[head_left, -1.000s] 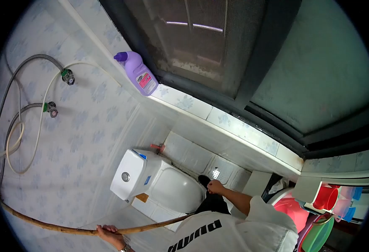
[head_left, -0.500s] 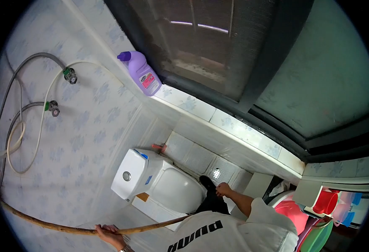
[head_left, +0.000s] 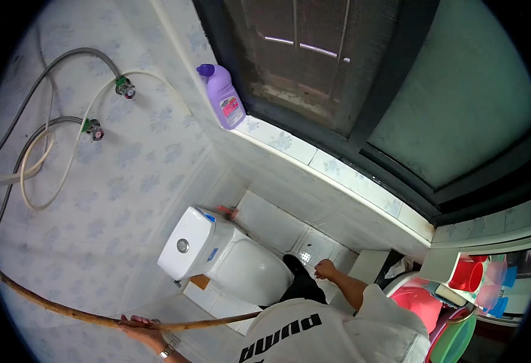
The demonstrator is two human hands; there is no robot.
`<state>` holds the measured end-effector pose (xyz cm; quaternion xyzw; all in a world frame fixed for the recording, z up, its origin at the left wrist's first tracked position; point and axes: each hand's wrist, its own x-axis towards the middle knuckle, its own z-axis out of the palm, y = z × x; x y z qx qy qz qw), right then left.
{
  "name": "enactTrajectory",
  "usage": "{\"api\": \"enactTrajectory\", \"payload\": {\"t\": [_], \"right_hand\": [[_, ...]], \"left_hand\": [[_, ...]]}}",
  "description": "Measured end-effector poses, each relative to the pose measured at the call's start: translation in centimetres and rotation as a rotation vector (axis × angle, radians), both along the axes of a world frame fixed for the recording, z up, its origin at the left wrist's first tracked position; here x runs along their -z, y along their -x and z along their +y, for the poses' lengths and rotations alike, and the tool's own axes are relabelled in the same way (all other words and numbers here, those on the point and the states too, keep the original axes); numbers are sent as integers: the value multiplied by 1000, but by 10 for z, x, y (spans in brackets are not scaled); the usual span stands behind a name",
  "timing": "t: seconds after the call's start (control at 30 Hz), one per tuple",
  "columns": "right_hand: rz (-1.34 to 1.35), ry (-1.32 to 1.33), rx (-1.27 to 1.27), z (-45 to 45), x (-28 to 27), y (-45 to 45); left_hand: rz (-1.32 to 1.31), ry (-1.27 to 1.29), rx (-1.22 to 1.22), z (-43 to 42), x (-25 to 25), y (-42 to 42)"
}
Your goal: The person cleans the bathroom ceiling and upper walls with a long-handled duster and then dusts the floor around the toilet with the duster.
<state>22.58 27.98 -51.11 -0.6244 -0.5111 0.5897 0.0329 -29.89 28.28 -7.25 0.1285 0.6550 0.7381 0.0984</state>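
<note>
A long, slightly bent wooden stick (head_left: 65,308) slants from the lower left wall to the front of my white shirt. My left hand (head_left: 137,325), with a metal-band watch at the wrist, grips it near its middle. Where the stick meets the shirt, its end is hidden. My right hand (head_left: 324,269) hangs beside my dark trouser leg, fingers curled in and nothing visible in them. Between the hands, a little forward, stands a white toilet (head_left: 250,269) with its lid down. My shoe (head_left: 295,264) rests on the floor beside it.
A purple cleaner bottle (head_left: 225,100) stands on the tiled window ledge (head_left: 353,178). Hoses hang from two wall valves (head_left: 125,88) at the left. At the right are a pink basin (head_left: 416,305), a green basin (head_left: 453,339) and red cups (head_left: 466,275). A floor drain (head_left: 305,256) lies near my foot.
The view has shifted, so the wall valves and bottle sit higher and further right. My left hand and the stick appear slightly further left. The right hand stays curled.
</note>
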Motion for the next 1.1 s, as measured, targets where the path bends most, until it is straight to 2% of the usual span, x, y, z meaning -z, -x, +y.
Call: {"api": "enactTrajectory", "payload": {"t": [0.03,0.1,0.13,0.3,0.4,0.6,0.77,1.1], "right_hand": [[2,-6,-3,2,-3,3],[23,188,144,4,-27,15],[62,336,398,7,-49,21],[61,321,353,8,-64,29],[70,274,411,8,-66,25],[66,289,413,15,-66,9],[66,322,460,16,-67,4],[56,352,384,7,-71,22]], "left_hand": [[-4,36,-11,-1,3,-4],[-8,71,-18,0,12,-9],[-17,87,-16,-2,19,-10],[-104,64,47,-3,30,-20],[-89,33,65,-1,32,-7],[-84,-30,8,20,-12,-23],[-45,-30,24,18,-24,-5],[40,-60,28,26,-63,12]]}}
